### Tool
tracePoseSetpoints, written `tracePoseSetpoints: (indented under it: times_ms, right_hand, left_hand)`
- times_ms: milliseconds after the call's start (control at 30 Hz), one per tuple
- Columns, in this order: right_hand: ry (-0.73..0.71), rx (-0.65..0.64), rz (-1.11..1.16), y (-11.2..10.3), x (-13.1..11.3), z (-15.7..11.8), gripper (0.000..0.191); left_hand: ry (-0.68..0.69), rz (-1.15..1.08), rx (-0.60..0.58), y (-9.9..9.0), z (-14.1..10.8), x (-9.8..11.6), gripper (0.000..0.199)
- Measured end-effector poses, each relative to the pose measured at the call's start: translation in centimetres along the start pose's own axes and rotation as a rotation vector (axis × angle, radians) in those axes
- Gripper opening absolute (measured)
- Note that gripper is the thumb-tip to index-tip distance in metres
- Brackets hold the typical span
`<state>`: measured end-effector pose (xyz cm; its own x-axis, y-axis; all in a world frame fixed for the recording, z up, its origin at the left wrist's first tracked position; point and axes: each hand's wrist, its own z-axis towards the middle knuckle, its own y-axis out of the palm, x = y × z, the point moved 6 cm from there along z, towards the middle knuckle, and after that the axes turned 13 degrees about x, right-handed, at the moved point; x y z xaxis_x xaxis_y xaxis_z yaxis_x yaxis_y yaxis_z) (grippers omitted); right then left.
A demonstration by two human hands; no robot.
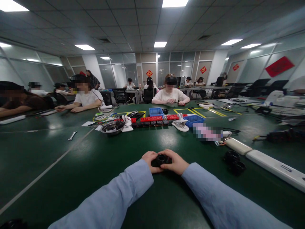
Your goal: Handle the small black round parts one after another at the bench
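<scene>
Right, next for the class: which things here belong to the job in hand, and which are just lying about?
In the job:
black object, held by the left hand and right hand
dark round pieces, possibly (similar colour)

Apparently lying about:
wrench
white clip
blue trays
red strip

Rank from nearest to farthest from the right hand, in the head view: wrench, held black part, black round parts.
1. Held black part: touching the right hand, on its left.
2. Black round parts: to the hand's right.
3. Wrench: far to the left.
</scene>
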<state>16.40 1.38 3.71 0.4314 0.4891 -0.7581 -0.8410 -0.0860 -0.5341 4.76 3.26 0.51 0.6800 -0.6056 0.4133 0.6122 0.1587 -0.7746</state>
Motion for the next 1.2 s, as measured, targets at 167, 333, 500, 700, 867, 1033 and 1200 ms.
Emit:
tracePoseSetpoints:
  times_ms: [167, 333, 500, 700, 867, 1033, 1200]
  right_hand:
    - [0.001, -0.114, 0.073, 0.2, 0.6, -0.2, 0.049]
    - [-0.025, -0.040, 0.023, 0.2, 0.7, -0.2, 0.049]
    - [-0.040, 0.054, -0.041, -0.1, 0.5, -0.2, 0.047]
    - [-0.007, 0.123, -0.103, 0.0, 0.1, -0.3, 0.044]
    - [0.006, 0.146, -0.110, 0.1, -0.1, -0.3, 0.046]
    - [-0.019, 0.075, -0.057, -0.1, 0.1, -0.1, 0.050]
    - [-0.049, -0.126, 0.025, 0.1, 0.2, -0.2, 0.050]
  left_hand:
    - [0.081, 0.001, -0.077, 0.1, -0.2, -0.1, 0.052]
    - [0.043, 0.022, -0.053, 0.2, -0.3, 0.0, 0.052]
    - [-0.016, 0.029, 0.050, -0.4, -0.3, 0.2, 0.049]
    - [-0.133, 0.164, 0.079, -1.0, -0.3, 1.2, 0.051]
    - [-0.182, 0.205, 0.073, -0.8, -0.2, 1.3, 0.045]
    - [-0.028, 0.005, 0.044, -0.2, -0.1, 0.3, 0.041]
    - [0.077, -0.095, -0.070, 0.0, -0.5, 0.0, 0.050]
